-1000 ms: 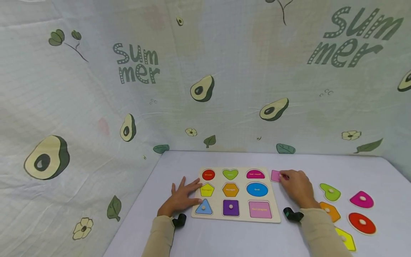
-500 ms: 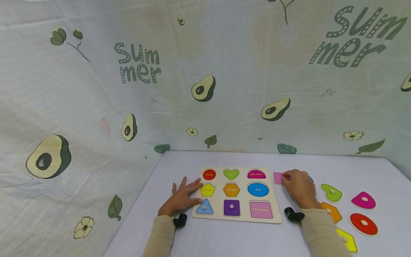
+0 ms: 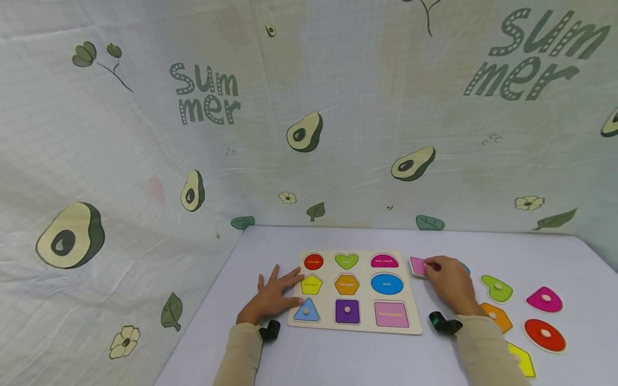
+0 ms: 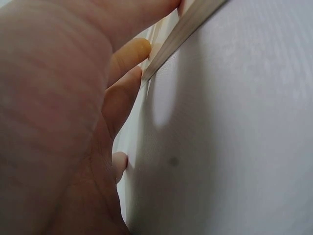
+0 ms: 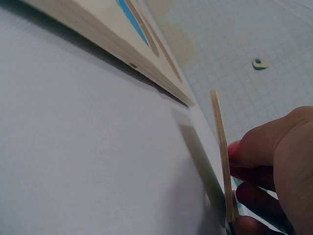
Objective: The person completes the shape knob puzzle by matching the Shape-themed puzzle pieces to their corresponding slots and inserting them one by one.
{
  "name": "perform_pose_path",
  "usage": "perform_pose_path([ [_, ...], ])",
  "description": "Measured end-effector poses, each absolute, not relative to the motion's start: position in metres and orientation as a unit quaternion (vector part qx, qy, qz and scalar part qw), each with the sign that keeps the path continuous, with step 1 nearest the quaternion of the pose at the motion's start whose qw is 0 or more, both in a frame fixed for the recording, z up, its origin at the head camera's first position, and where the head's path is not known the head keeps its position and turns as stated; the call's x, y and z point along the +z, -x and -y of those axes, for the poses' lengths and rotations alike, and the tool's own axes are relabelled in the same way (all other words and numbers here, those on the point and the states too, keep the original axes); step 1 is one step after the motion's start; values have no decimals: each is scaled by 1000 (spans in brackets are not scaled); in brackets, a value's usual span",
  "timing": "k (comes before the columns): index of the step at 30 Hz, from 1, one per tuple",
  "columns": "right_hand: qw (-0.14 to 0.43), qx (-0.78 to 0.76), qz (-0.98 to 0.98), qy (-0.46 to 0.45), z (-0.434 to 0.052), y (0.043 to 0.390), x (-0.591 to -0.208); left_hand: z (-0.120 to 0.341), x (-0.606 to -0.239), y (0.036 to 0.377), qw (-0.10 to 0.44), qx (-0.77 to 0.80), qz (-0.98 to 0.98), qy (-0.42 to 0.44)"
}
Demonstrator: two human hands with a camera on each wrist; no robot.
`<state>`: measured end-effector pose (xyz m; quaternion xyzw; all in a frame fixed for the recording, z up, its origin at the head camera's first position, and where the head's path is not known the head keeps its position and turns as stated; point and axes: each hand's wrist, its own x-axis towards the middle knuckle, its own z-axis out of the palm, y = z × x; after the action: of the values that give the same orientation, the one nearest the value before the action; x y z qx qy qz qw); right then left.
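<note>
A wooden shape puzzle board (image 3: 333, 323) lies on the white table, with a blue triangle piece (image 3: 306, 311) and a purple square piece (image 3: 347, 310) seated in its near row. My left hand (image 3: 282, 289) rests flat, fingers spread, on the board's left edge (image 4: 181, 36). To the right of the board my right hand (image 3: 428, 266) pinches a pink rectangle piece (image 3: 417, 265) by its knob. In the right wrist view that piece (image 5: 222, 161) stands tilted up on its edge beside the board's side (image 5: 122, 44), with my fingers (image 5: 259, 152) behind it.
Loose pieces lie to the right of my right hand: green heart (image 3: 497, 288), magenta half round (image 3: 544, 299), orange hexagon (image 3: 497, 316), red circle (image 3: 544, 335), yellow pentagon (image 3: 523, 360). A blue piece (image 3: 465, 268) peeks from behind the hand. Avocado-print cloth walls stand behind and left.
My right hand has shifted a little to the right with the pink rectangle piece, uncovering the blue piece behind it. The left hand has stayed on the board's edge.
</note>
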<state>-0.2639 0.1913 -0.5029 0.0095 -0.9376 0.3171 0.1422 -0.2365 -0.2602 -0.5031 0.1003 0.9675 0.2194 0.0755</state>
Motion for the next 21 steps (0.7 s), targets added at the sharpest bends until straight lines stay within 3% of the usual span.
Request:
perform_pose_path([
  [11,127,370,920,1,-189,262,-503,261,-506,237,75,220,-968,-98],
  [21,146,390,909,-20,-191,257,-499,259,-504,237,77,218,-969,-91],
])
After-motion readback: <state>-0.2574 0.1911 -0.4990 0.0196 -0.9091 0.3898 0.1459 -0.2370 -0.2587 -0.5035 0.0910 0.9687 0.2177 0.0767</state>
